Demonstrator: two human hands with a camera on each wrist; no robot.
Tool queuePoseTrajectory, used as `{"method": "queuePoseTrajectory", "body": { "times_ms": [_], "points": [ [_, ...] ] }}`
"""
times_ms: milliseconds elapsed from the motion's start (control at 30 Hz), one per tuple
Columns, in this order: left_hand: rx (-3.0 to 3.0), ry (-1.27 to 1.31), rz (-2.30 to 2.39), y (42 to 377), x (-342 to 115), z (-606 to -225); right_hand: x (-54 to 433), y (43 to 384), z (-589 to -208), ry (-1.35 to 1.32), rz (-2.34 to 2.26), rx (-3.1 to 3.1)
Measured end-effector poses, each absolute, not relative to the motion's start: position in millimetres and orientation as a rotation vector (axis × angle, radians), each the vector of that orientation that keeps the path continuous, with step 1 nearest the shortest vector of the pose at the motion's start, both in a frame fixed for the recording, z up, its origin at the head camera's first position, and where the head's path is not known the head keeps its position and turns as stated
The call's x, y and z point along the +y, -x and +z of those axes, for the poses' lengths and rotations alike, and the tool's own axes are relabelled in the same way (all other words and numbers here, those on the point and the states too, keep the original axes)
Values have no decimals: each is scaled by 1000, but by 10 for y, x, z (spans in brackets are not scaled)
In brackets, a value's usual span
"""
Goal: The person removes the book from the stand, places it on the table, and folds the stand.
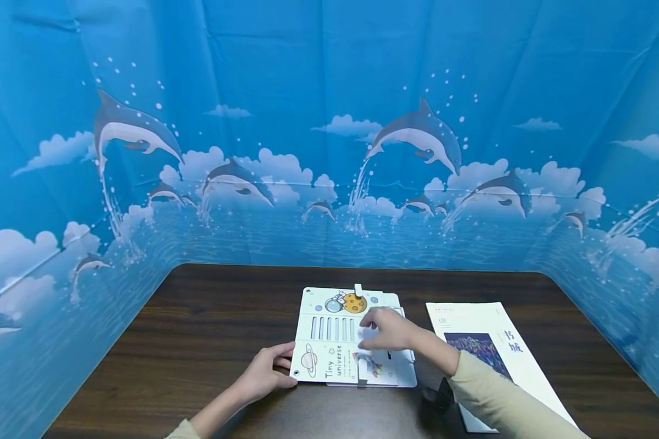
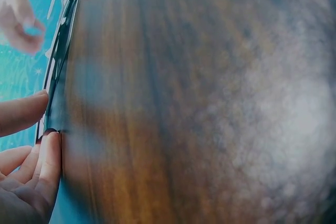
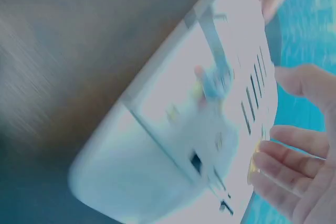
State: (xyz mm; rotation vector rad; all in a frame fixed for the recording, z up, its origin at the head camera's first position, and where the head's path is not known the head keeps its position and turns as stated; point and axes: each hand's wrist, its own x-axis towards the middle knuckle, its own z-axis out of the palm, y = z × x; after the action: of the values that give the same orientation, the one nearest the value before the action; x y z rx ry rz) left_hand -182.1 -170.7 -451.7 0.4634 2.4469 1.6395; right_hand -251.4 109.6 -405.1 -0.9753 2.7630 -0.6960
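A white folding book stand lies flat on the dark table, printed with an astronaut, planets and "Tiny universe". It has a row of long slots and clips at its far and near edges. In the left wrist view the left hand holds the stand's edge between thumb and fingers; the head view shows that left hand at the near left corner. Over the stand's right half is the right hand, fingers bent and spread apart. The right wrist view shows nothing held in that right hand beside the stand.
To the right lies a white magazine with a dark picture on its cover, partly under the right sleeve. A small black object sits between stand and magazine. A blue dolphin-print curtain surrounds the table's back and sides.
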Motion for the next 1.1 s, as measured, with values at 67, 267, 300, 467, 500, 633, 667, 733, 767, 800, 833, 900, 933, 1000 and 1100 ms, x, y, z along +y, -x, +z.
{"method": "queuePoseTrajectory", "body": {
  "times_ms": [67, 267, 300, 467, 500, 633, 667, 733, 767, 800, 833, 900, 933, 1000, 1100],
  "points": [
    [2450, -461, 1635, 1814, -1706, -4512, 1102, 2659, -4057, 928, -696, 2807],
    [2451, -459, 1636, 1789, -1698, -4512, 1139, 3011, -4128, 821, -650, 2955],
    [2451, -461, 1637, 1785, -1697, -4515, 1140, 3054, -4138, 800, -659, 2965],
    [2442, -460, 1655, 1756, -1693, -4539, 1107, 3214, -4201, 730, -739, 2927],
    [2440, -459, 1659, 1750, -1690, -4545, 1094, 3237, -4216, 721, -758, 2911],
    [2439, -454, 1660, 1733, -1677, -4576, 1049, 3306, -4280, 695, -824, 2875],
    [2437, -452, 1661, 1731, -1676, -4579, 1039, 3313, -4296, 694, -825, 2880],
    [2432, -450, 1664, 1725, -1675, -4581, 1024, 3317, -4320, 694, -824, 2892],
    [2431, -450, 1663, 1722, -1675, -4579, 1017, 3316, -4330, 690, -819, 2901],
    [2433, -452, 1661, 1719, -1677, -4576, 1010, 3312, -4336, 690, -813, 2910],
    [2433, -453, 1660, 1716, -1679, -4571, 1005, 3308, -4341, 690, -808, 2919],
    [2439, -457, 1659, 1712, -1685, -4562, 991, 3301, -4342, 672, -806, 2930],
    [2443, -460, 1656, 1710, -1688, -4558, 984, 3298, -4342, 662, -802, 2934],
    [2450, -466, 1649, 1710, -1696, -4557, 971, 3294, -4339, 640, -799, 2939],
    [2444, -474, 1651, 1710, -1703, -4558, 955, 3288, -4333, 613, -795, 2945]
  ]
}}
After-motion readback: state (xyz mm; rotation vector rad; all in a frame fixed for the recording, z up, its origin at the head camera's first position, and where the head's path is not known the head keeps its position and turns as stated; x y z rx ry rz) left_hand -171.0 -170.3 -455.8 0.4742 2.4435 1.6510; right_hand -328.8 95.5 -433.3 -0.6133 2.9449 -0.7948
